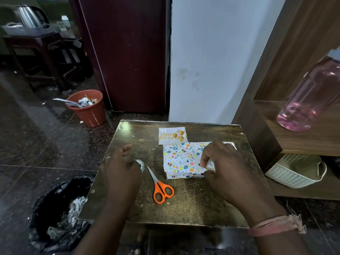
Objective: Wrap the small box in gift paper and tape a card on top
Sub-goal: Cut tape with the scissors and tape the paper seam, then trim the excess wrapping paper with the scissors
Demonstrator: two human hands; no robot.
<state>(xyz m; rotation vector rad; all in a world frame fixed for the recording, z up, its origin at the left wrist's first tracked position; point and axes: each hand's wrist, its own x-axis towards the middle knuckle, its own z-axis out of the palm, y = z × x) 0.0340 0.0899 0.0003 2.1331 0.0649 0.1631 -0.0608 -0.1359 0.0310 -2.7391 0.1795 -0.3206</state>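
Sitting on the brown worktop [184, 203] is the small box [182, 160], already covered in bright gift paper with dots and hearts. It lies near the far right part of the worktop. The right hand [222, 168] rests on the box's right end and pinches a loose paper flap there between thumb and fingers. The wrist comes in low from the near side.

The flap could spring open if the hand lets go before tape is on it, because nothing else holds it down. The paper could also tear if it is pulled too hard.

The left hand [122, 167] lies to the left, well apart from the box, with fingers curled down around the tape roll [140, 164]. Most of the roll is hidden, so I think it is gripped.

The orange scissors [161, 188] lie between the two hands. The birthday card [173, 135] lies flat just behind the box, not taped on yet.
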